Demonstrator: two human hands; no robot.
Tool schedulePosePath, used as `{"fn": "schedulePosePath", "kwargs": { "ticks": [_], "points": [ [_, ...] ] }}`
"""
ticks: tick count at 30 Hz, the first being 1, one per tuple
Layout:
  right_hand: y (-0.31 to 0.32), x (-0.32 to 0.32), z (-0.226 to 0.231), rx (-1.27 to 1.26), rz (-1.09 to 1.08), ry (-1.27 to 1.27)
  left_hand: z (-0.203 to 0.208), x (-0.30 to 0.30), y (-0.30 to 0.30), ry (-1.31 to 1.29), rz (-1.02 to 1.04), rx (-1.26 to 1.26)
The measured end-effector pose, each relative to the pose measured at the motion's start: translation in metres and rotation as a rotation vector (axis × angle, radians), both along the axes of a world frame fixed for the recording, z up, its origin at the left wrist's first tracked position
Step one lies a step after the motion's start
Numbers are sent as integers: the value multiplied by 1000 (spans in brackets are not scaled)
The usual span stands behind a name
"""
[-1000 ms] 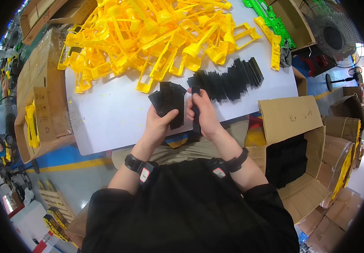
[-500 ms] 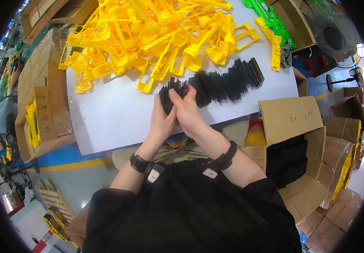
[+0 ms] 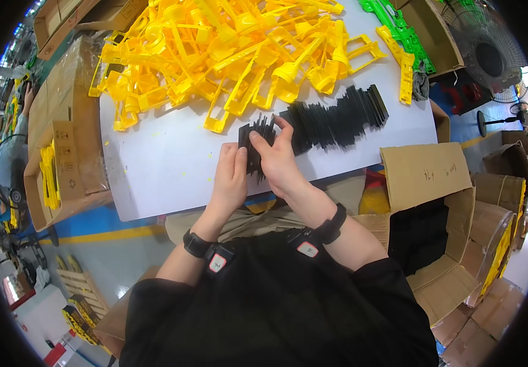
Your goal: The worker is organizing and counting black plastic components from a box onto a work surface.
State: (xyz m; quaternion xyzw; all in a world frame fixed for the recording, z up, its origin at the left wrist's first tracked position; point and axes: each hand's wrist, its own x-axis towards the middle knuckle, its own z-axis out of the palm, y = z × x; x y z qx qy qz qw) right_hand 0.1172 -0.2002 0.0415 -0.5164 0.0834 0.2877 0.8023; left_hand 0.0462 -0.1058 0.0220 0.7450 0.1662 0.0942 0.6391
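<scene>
My right hand (image 3: 278,161) grips a bunch of thin black flat pieces (image 3: 256,151), thumb on the near face and a finger behind its right end. The pieces stand on edge, their tops uneven. At the left end of this bunch is my left hand (image 3: 231,177), fingers pressed together and pointing away from me; whether it holds a piece is hidden. A longer row of the same black pieces (image 3: 334,119) leans along the white table (image 3: 172,168) to the right of my hands.
A large heap of yellow plastic parts (image 3: 233,52) covers the table's far side. Green plastic parts (image 3: 398,27) lie at the far right. An open cardboard box (image 3: 426,168) with black contents stands at the right, another box (image 3: 68,165) at the left. A fan (image 3: 487,55) stands beyond.
My left hand has drawn slightly left and down, off the front of the black bunch, its fingers now together. The right hand keeps its hold. The whole view has shifted a little.
</scene>
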Motion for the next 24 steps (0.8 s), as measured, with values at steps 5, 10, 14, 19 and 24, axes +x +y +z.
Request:
{"fn": "schedulePosePath", "kwargs": {
  "ticks": [5, 10, 14, 19, 24],
  "points": [
    [0, -2, -9, 20, -113, -20, -11, 3, 8, 79, 69, 94],
    [-11, 6, -9, 134, -78, 129, -4, 7, 9, 51, 108, -107],
    [-13, 5, -3, 197, -35, 143, -9, 11, 7, -37, 83, -138],
    [-15, 4, -7, 182, -36, 131, 1, 13, 4, 103, 139, -521],
    [-20, 4, 0, 224, 14, 140, 5, 9, 10, 186, 17, -569]
  ]
}}
